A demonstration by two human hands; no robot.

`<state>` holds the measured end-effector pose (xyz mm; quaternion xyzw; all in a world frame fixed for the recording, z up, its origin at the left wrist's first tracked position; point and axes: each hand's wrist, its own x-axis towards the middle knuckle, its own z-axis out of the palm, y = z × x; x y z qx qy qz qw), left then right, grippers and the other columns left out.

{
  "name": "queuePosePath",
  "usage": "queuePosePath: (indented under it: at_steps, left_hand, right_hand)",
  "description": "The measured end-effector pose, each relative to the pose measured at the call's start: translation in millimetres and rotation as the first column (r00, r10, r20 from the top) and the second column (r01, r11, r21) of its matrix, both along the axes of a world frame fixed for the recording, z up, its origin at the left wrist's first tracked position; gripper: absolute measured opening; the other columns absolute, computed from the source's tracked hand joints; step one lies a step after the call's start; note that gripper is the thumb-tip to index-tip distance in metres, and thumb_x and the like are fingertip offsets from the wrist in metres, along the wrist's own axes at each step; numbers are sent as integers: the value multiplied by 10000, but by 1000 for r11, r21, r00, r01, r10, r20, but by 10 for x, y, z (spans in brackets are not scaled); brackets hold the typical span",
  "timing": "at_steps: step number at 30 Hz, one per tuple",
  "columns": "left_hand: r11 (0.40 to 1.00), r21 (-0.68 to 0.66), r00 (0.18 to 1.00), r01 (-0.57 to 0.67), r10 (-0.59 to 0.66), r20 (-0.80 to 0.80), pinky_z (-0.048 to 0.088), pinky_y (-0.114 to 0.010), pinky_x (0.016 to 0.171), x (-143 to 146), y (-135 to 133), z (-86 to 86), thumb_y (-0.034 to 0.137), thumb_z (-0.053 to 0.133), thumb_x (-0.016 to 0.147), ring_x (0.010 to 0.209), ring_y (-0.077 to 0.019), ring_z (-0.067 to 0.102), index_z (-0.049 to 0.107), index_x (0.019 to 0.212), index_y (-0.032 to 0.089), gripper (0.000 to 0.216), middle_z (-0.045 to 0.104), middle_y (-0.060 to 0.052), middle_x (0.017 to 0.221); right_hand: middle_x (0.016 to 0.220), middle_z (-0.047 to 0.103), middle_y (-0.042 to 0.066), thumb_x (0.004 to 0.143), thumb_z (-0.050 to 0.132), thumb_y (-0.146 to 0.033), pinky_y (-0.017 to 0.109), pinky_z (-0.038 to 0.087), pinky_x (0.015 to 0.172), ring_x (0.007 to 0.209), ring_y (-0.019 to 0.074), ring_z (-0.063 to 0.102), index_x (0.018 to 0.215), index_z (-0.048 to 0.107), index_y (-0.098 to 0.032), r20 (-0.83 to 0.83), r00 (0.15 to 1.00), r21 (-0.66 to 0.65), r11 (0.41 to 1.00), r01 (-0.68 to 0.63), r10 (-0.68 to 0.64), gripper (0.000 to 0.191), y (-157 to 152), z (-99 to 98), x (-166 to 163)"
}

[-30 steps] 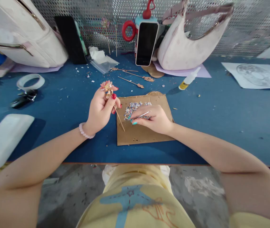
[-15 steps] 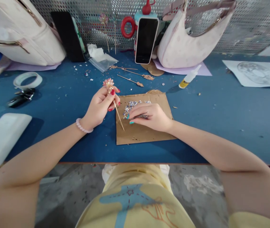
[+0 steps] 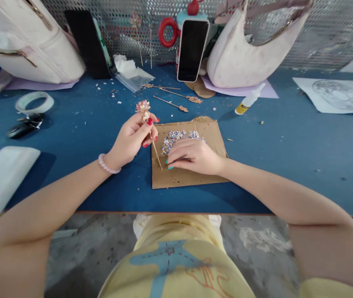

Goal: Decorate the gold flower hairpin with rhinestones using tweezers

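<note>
My left hand [image 3: 135, 134] pinches a gold hairpin [image 3: 156, 153] with a pink beaded flower at its top. The pin's thin stem slants down so that its tip is over the cardboard sheet [image 3: 191, 179]. Over that cardboard, my right hand [image 3: 195, 155] is closed around slim metal tweezers [image 3: 183, 157], mostly hidden by the fingers. Just beyond its knuckles lie small shiny rhinestones [image 3: 173, 138] in loose piles. The right fingertips are close to the hairpin's lower end; whether they touch it I cannot tell.
Several gold hairpins [image 3: 173, 104] lie beyond the cardboard. A small glue bottle [image 3: 249, 100] stands at right. Along the back are a phone [image 3: 193, 49], a white handbag [image 3: 235, 62] and a backpack [image 3: 49, 54]. A tape roll [image 3: 34, 103] and a white block [image 3: 5, 182] are at left.
My right hand has moved slightly toward me and down, off the rhinestones, showing more of the piles. My left hand still holds the hairpin in nearly the same place.
</note>
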<state>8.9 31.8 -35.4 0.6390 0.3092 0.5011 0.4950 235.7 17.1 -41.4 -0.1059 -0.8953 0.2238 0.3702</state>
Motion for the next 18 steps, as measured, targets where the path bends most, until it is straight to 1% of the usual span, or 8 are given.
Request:
queuePosePath:
  at_steps: [6,10,14,18]
  left_hand:
    - [999,-40,999,21,-23,-40,413,-206,429,-29,-21,-19,305,601,1023,438,-75,504,646,1076,222,108,660,40,665]
    - [999,-28,996,47,-49,-70,467,-219,462,-39,-51,-13,240,548,1018,462,-84,550,661,1120,205,155,685,29,706]
    - [996,12,993,86,-85,-82,493,-216,502,-53,-65,-28,205,536,1025,521,-88,604,666,1176,207,199,722,14,790]
    - [996,45,993,81,-77,-92,513,-231,543,-59,-64,-45,193,541,1016,583,-100,634,675,1206,221,234,739,-9,898]
  right_hand:
    - [899,801,44,990,689,-200,326,632,862,893,157,755,930,766,-186,-102,987,-11,992,125,-125,99,-13,8,37]
    - [911,796,37,989,695,-228,319,628,853,908,161,753,929,777,-204,-125,972,-8,980,197,-197,105,-29,10,36]
    - [930,808,48,998,687,-264,339,621,852,909,172,759,950,793,-204,-166,965,-7,978,207,-205,130,-28,19,23]
    - [947,815,44,992,694,-266,359,616,860,904,177,762,958,803,-220,-191,955,-13,974,228,-226,123,-29,47,31]
